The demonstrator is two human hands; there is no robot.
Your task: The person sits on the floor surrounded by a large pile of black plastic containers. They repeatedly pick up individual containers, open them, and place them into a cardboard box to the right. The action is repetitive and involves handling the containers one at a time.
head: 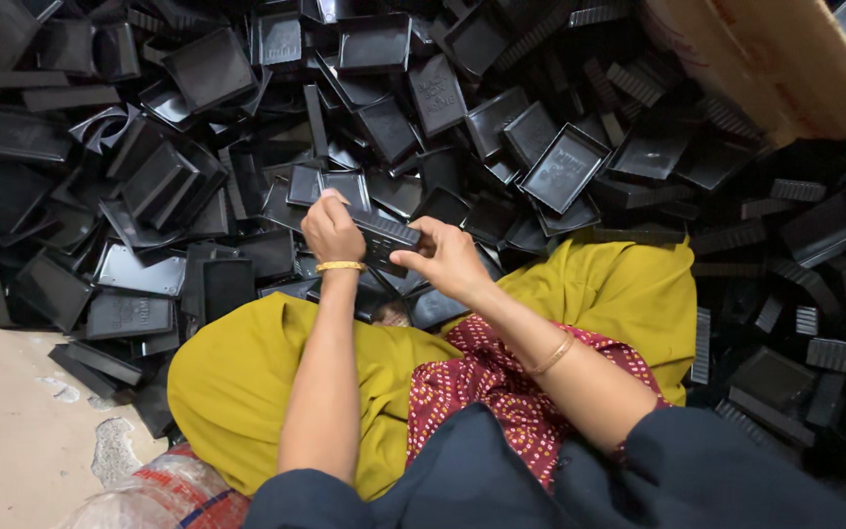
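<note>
Both hands work one black part (384, 238) held above the lap. Left hand (330, 231) pinches its left end, grip clenched on it; right hand (446, 257) grasps the right end, thumb on the near edge. Pile of black trays (198, 176) covers the floor ahead and to both sides, loose and unsorted, so most looks still unhandled. Ribbed pieces (815, 294) lie right. Cardboard box (775, 59) top right. No finished stack visible.
</note>
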